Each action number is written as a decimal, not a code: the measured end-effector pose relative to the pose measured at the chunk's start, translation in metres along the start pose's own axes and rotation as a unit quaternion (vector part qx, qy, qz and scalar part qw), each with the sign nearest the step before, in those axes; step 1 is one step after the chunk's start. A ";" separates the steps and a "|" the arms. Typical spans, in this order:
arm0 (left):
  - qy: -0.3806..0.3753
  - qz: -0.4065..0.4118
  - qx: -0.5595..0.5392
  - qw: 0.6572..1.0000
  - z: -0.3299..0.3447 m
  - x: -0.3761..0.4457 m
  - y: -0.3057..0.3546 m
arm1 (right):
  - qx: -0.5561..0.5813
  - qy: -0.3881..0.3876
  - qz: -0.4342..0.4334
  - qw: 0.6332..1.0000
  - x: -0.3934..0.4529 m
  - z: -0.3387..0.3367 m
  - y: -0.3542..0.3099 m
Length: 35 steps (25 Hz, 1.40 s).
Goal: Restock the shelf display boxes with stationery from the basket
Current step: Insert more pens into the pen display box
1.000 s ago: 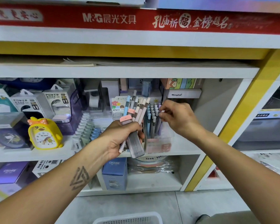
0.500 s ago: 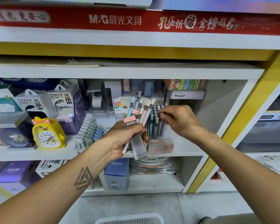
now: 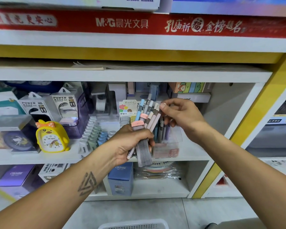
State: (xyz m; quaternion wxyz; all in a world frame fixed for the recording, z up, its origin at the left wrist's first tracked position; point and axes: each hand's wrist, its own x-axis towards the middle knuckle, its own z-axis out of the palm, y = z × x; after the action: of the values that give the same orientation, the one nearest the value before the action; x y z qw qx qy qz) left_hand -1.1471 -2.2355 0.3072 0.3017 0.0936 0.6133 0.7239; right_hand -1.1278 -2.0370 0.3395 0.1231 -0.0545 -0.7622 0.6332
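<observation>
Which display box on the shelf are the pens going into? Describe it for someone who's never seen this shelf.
Find the yellow duck clock on the middle shelf, then look right past the rows of small tubes. The clear display box stands behind both hands, the only see-through holder with pens upright inside.

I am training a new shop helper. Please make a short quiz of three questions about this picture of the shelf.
1. True or false: the left hand grips a bundle of pens.
2. Which thing stands left of the clear display box on the same shelf? A) yellow duck clock B) green kettle C) red lamp
3. Fill in: the right hand pinches the top of one ____ in the bundle.

Key: 1 true; 2 A; 3 pen.
</observation>
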 end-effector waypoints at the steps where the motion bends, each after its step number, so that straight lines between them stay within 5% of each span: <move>1: -0.002 -0.002 0.005 1.000 0.000 -0.001 0.000 | 0.031 -0.006 0.007 0.999 -0.001 0.002 -0.002; 5: 0.007 -0.015 -0.017 1.000 -0.003 -0.003 0.002 | 0.122 0.106 0.013 0.987 0.004 -0.010 -0.008; 8: 0.023 -0.021 -0.022 0.999 -0.006 -0.004 0.004 | -0.046 0.191 -0.052 0.979 0.009 -0.031 -0.006; 12: 0.022 -0.029 -0.040 0.999 -0.003 -0.005 0.004 | -0.336 0.139 -0.111 0.925 0.003 -0.037 0.011; 21: 0.013 -0.024 -0.054 0.998 0.006 0.003 0.001 | -0.417 0.055 -0.167 0.892 0.005 -0.036 0.033; 26: 0.022 -0.020 -0.054 0.998 0.008 0.005 0.000 | -0.371 0.043 -0.147 0.916 0.008 -0.038 0.034; 31: 0.020 -0.020 -0.051 0.998 0.007 0.005 -0.002 | -0.487 0.042 -0.156 0.858 0.012 -0.037 0.033; 35: 0.016 -0.019 -0.050 0.998 0.008 0.005 -0.002 | -0.338 0.041 -0.070 0.938 0.007 -0.026 0.021</move>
State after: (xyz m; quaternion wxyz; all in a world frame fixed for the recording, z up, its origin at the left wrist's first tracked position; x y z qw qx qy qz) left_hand -1.1461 -2.2256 0.3062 0.3101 0.0551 0.5825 0.7494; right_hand -1.1298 -2.0064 0.3241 0.1728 -0.0656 -0.9274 0.3253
